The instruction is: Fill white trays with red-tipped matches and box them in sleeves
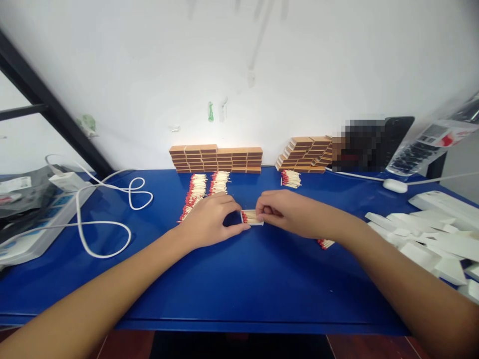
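A small white matchbox tray (256, 224) with red-tipped matches (250, 216) in it lies on the blue table. My left hand (209, 219) grips the tray's left end, its thumb along the near side and its index finger at the far corner. With curled fingers, my right hand (284, 209) closes on the matches at the tray's right end; its fingertips are partly hidden. Behind my left hand lie two long rows of loose matches (219, 183). A smaller match pile (291, 178) sits beyond my right hand, and a few matches (325, 244) show under my right forearm.
Stacked matchboxes (232, 159) line the wall, with a second stack (307, 152) farther right. White empty trays (430, 234) are heaped at right, near a plastic bottle (422, 144) and a phone (398, 137). A white cable (130, 234) and power strip (41, 234) occupy the left.
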The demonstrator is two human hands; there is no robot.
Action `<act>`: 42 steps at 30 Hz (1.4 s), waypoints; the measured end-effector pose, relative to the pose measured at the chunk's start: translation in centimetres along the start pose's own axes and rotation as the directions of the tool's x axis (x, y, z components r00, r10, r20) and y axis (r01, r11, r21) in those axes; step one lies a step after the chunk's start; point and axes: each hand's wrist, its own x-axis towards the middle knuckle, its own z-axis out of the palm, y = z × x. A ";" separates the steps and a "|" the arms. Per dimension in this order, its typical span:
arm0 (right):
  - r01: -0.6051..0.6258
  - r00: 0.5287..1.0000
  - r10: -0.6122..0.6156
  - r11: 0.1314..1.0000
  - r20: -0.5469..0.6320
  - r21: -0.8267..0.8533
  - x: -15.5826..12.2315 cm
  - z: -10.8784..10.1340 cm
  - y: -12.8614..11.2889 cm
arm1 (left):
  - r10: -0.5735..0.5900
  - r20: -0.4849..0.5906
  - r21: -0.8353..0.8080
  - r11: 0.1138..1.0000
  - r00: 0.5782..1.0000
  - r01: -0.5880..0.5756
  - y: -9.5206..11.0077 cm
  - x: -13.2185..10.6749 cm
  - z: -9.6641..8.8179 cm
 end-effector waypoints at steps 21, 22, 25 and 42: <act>-0.377 0.922 0.344 0.902 -0.180 -0.209 0.7 -3.1 10.6 | -0.011 0.016 0.001 1.000 1.000 0.011 -0.1 -0.1 -0.1; -0.377 0.923 0.346 0.903 -0.171 -0.206 0.8 -3.1 10.6 | -0.013 0.017 0.000 1.000 1.000 0.013 -0.1 -0.1 -0.1; -0.375 0.925 0.356 0.910 -0.131 -0.179 0.6 -3.2 10.1 | -0.011 0.023 -0.006 1.000 1.000 0.011 0.0 0.0 -0.1; -0.329 0.944 0.328 0.935 -0.032 -0.131 0.4 -3.1 8.7 | -0.015 0.035 -0.016 1.000 0.999 0.015 0.0 0.0 -0.1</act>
